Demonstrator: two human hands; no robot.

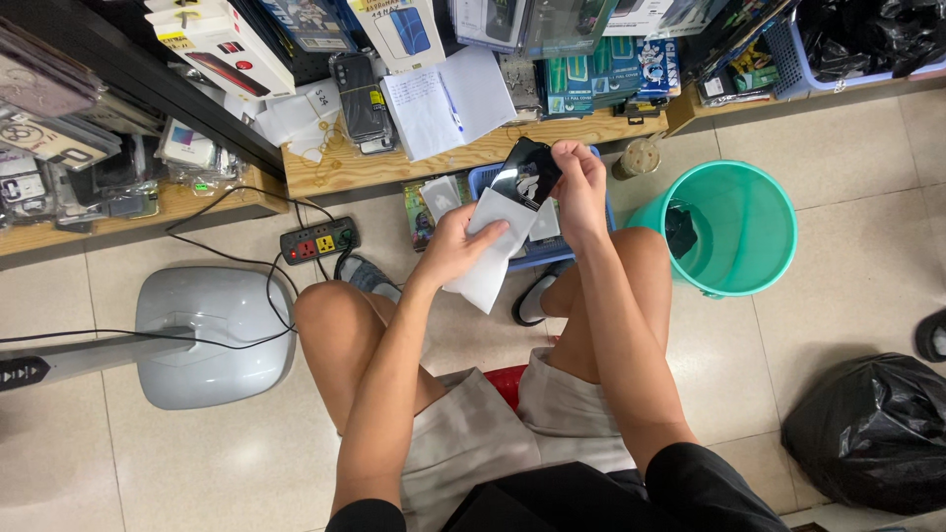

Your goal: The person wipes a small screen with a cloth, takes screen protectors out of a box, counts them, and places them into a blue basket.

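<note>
White sleeve (490,258) in left hand (455,246) fingers, one black card (527,173) pinched by right hand (579,187)

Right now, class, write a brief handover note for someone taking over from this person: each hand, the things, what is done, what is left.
Left hand: holds the white sleeve over the knees.
Right hand: fingers pinch the glossy black card at the sleeve's top.
Done: card's lower edge sits at the sleeve's mouth; most still shows.
Left: card and sleeve are not yet fully together or apart.
Nearby: teal bucket, blue basket.
</note>
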